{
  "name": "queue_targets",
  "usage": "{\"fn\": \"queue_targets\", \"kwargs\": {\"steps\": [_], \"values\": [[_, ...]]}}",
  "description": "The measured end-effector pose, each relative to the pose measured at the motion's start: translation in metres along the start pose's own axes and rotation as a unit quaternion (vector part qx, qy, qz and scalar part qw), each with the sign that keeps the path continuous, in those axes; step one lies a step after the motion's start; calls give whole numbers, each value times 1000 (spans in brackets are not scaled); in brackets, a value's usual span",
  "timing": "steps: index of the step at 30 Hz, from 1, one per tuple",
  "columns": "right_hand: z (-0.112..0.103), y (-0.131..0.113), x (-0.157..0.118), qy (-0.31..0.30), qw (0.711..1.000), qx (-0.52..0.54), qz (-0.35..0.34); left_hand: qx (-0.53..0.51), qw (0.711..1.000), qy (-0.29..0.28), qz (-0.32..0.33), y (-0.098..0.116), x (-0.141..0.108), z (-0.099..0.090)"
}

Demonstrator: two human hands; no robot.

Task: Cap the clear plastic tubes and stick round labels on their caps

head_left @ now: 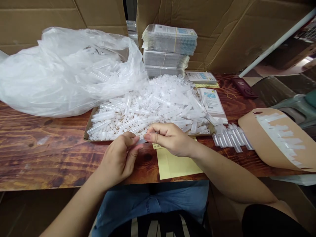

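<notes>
Between my two hands, just over the tray's front edge, is a small clear plastic tube [141, 140]. My left hand [120, 154] pinches its left end between thumb and fingers. The thumb and fingertips of my right hand [170, 138] close on its other end. Behind them a shallow cardboard tray [87, 126] is heaped with clear plastic tubes [158, 105] and small translucent pieces. Under my right hand lie pale yellow sheets [176, 163], partly covered. A row of clear tubes [232, 136] rests on the table right of the tray.
A big translucent bag [61, 75] of tubes leans at the left. Banded stacks of printed packets [170, 39] stand behind the tray, with printed cards [212, 100] at its right. A tan curved holder [249, 125] with tubes, a dark red device [244, 88] and a rubber band [231, 96] lie right.
</notes>
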State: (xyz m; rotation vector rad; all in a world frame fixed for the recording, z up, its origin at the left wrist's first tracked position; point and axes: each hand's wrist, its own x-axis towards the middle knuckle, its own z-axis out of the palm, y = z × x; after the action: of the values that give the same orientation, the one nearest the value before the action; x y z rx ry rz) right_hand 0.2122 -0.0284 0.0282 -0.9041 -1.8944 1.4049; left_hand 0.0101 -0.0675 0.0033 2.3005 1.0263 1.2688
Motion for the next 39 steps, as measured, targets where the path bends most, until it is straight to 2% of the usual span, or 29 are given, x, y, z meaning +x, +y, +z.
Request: {"fn": "queue_targets", "kwargs": {"steps": [2,4,5,7,9,10,11,13,15,18,22,24,27,30,35,39], "values": [[2,-3,2,-38,993,97,50,60,993,-55,88,3,8,-11],[-3,-8,1,-49,993,92,49,72,986,-98,112,1,19,-24],[-10,-10,0,-39,997,53,34,76,986,-110,102,-2,25,-30],[-31,-12,-2,33,997,-70,-12,125,983,-124,48,-15,37,-41],[-61,-7,-4,162,965,-196,-58,214,964,-151,-36,-34,46,-50],[-77,-2,-5,223,940,-248,-72,253,947,-186,-67,-44,50,-53],[-93,5,-6,254,921,-284,-77,279,929,-224,-94,-53,52,-55],[-120,21,-8,257,909,-325,-49,300,906,-272,-122,-67,54,-55],[-138,35,-9,241,904,-352,-18,306,900,-286,-122,-75,53,-51],[-145,43,-11,247,890,-384,-11,320,901,-273,-107,-79,50,-44],[-125,26,-8,298,863,-403,-58,309,912,-245,-112,-82,46,-41],[-109,11,-3,281,861,-410,-109,290,918,-245,-114,-83,44,-43],[-83,-5,11,166,866,-433,-187,268,926,-242,-111,-82,42,-45],[-57,-10,32,25,848,-485,-212,260,931,-234,-103,-80,40,-45],[-14,-13,71,-116,793,-578,-156,269,928,-243,-89,-76,41,-43],[10,-12,91,-149,772,-609,-104,251,937,-226,-89,-78,43,-45]]}}
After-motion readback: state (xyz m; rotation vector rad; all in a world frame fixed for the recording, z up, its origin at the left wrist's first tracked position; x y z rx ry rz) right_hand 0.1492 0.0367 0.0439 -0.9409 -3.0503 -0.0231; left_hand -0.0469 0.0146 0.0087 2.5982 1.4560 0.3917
